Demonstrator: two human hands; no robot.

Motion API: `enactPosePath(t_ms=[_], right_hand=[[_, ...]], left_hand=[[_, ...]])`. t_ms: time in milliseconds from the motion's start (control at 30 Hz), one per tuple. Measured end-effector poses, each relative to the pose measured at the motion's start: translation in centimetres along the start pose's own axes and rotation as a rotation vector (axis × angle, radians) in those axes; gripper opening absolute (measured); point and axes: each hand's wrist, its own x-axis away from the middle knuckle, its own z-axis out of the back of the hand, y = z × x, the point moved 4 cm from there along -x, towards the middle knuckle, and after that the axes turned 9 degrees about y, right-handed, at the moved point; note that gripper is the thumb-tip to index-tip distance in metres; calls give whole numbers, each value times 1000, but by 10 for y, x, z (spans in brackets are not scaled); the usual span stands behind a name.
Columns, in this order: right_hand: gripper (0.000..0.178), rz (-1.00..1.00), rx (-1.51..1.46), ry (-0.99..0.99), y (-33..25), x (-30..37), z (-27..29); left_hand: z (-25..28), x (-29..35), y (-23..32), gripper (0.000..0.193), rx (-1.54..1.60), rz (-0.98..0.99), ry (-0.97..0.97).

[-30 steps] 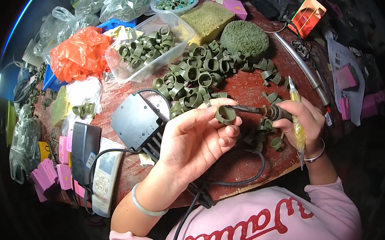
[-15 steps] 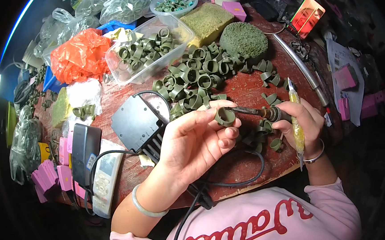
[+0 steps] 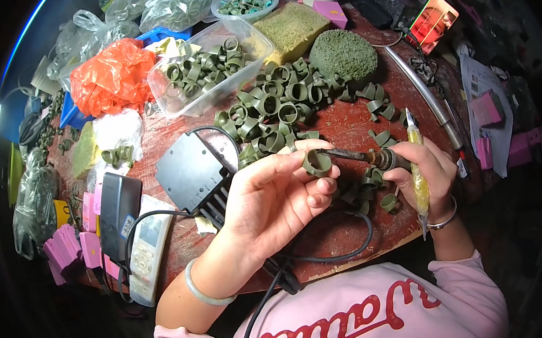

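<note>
a red, scuffed counter (image 3: 340,123) is filling most of the view, and a person in a pink top (image 3: 349,301) is sitting against its near edge. a heap of green rings (image 3: 288,99) is spreading over the middle, well beyond the hands. a clear plastic container (image 3: 215,95) is standing left of the heap, tilting in view and holding more rings of the same kind. beside it, a crumpled orange bag (image 3: 114,78) is lying on the left, and a black box (image 3: 192,168) is sitting nearer the person, just left of the left hand. the left hand (image 3: 270,200) is turning its palm up, its thumb and forefinger pinching 1 ring while the other fingers are curling loosely. the right hand (image 3: 431,173) is closing around 2 tools. a tan sponge block (image 3: 293,32) and a rough green lump (image 3: 343,57) are resting behind the heap. the right hand is gripping a dark-tipped tool (image 3: 377,157), pointing it leftward, and a yellow-gripped pen tool (image 3: 420,177) is standing nearly upright in the same grasp. the pinched ring (image 3: 317,164) is hanging above the counter, the dark tip lying at its upper right edge; whether they are touching cannot be told.
</note>
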Motion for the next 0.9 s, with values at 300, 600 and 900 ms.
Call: enactPosePath(t_ms=[300, 600, 900], right_hand=[[35, 6, 15, -5, 0, 1, 0], [35, 3, 11, -4, 0, 0, 0], [33, -18, -20, -6, -1, -1, 1]], left_hand=[[-1, 0, 0, 33, 4, -1, 0], [-2, 0, 0, 33, -7, -1, -10], [-1, 0, 0, 33, -9, 1, 0]])
